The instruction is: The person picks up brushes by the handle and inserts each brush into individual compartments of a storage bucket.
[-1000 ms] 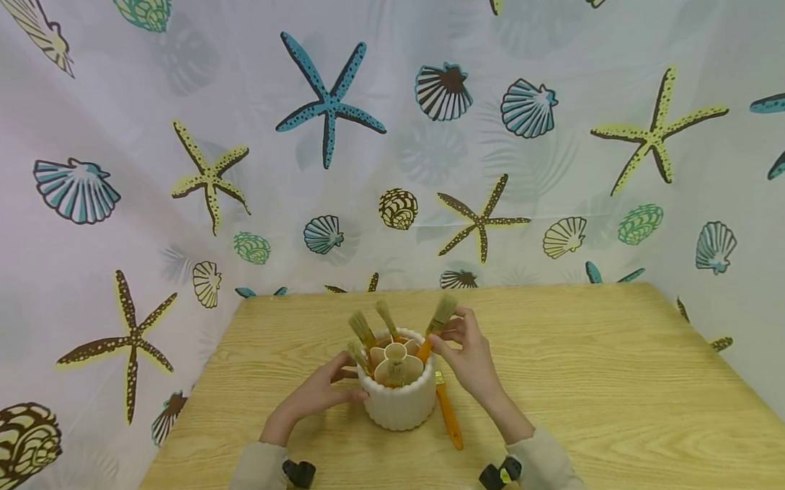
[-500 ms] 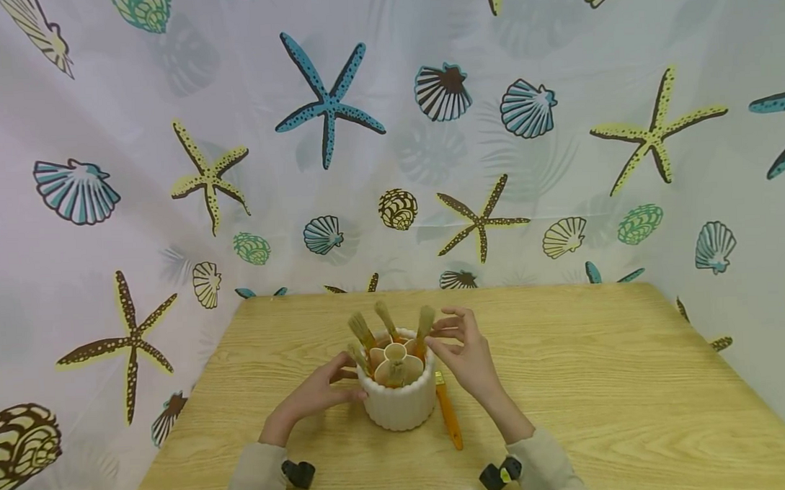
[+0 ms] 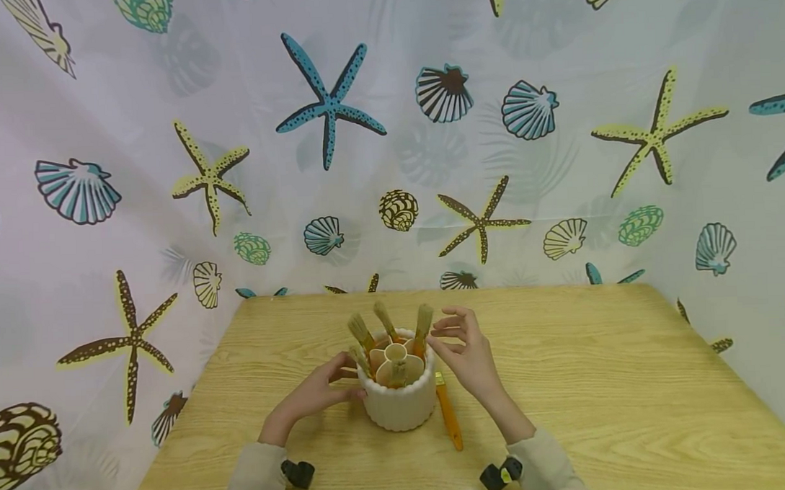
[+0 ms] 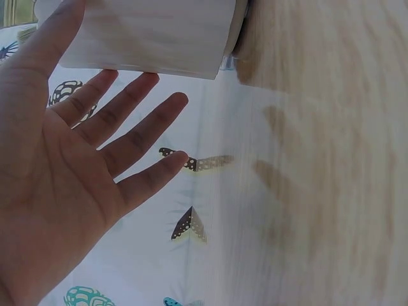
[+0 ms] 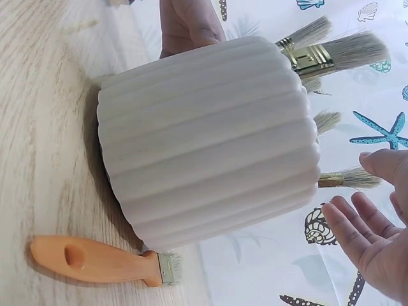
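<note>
A white fluted holder stands upright on the table, its inside split into petal-shaped compartments. Several paintbrushes stand in it, bristles up, among them a brush at the right rim. My left hand rests on the holder's left side; in the left wrist view its fingers are spread, with fingertips against the wall. At the right rim my right hand has let its fingers loose beside that brush; the right wrist view shows the hand with nothing in its grasp. One orange-handled paintbrush lies on the table right of the holder.
The wooden table carries the holder and the loose brush. Behind and along both sides hangs a white curtain printed with starfish and shells. Both wrists wear small black devices, one being the left wrist device.
The brush that my right hand held at the right rim has been let go and now stands lower in the holder. My right fingers have loosened. The left hand stays where it was.
</note>
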A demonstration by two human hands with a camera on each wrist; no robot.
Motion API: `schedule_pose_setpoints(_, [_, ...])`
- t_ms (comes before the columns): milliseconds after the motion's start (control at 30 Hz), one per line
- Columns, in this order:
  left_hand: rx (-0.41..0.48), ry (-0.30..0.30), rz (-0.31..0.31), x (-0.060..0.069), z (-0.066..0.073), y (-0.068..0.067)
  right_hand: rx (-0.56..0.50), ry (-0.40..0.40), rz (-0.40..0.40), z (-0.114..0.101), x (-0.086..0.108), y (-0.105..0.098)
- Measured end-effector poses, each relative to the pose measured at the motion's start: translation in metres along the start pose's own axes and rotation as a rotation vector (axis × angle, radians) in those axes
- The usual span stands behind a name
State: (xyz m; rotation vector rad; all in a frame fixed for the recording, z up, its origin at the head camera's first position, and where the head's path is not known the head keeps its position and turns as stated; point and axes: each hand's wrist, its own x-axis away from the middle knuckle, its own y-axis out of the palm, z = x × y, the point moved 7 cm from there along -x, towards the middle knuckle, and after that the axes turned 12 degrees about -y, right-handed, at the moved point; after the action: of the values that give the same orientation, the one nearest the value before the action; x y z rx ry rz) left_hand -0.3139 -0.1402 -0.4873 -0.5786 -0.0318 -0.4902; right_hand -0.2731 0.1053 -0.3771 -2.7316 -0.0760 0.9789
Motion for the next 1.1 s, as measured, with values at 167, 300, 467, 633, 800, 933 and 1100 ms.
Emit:
schedule_pose_setpoints(167, [0.014, -0.001, -0.005, -0.0001, -0.0008, 0.0006, 0.003, 0.001, 0.011, -0.0017, 0.0005, -0.0009])
schedule_pose_setpoints(300, [0.004, -0.005, -0.004, -0.0004, -0.0011, 0.0009, 0.009, 0.015, 0.011, -0.0006, 0.0007, -0.0008])
schedule_pose_setpoints(467, [-0.018, -0.002, 0.004, -0.0016, -0.0014, 0.0011, 0.005, -0.001, 0.008, 0.0006, 0.0009, -0.0010])
schedule_pose_setpoints(633, [-0.007, -0.004, 0.004, -0.0025, -0.0013, 0.0014, 0.020, -0.016, -0.009, 0.0026, 0.0006, -0.0008])
schedule_pose_setpoints(800, [0.015, -0.012, 0.000, -0.0022, -0.0014, 0.0019, 0.020, -0.009, -0.002, 0.0029, -0.0002, -0.0020])
schedule_pose_setpoints(933, [0.017, -0.009, -0.004, -0.0026, -0.0019, 0.0027, 0.025, -0.012, 0.005, 0.0036, -0.0002, -0.0029])
schedule_pose_setpoints(1100, [0.006, -0.009, -0.002, -0.0034, -0.0029, 0.0037, 0.033, -0.007, 0.006, 0.0062, -0.0002, -0.0044])
